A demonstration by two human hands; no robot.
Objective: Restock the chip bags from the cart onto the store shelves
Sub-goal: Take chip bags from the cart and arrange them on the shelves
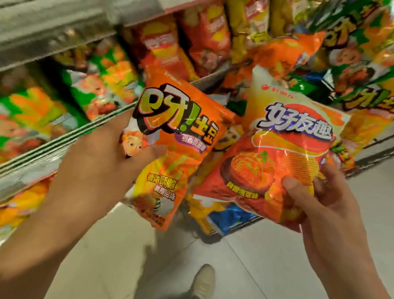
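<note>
Two chip bags are in your grip, one per hand: your left hand (109, 163) clasps an orange bag (175, 138) beside the shelves (49, 141), your right hand (315, 200) pinches a red-and-cream bag (283, 154) over the cart (380, 139).

Both bare forearms raised forward from the bottom corners, angled toward each other. Left hand (104, 158) back-up, thumb (151, 151) pressed across the front of a glossy orange foil chip bag (176, 133), fingers hidden behind. Right hand (317, 202) curled on the lower corner of a cream-and-red foil chip bag (284, 152), thumb (294, 186) on top.
</note>
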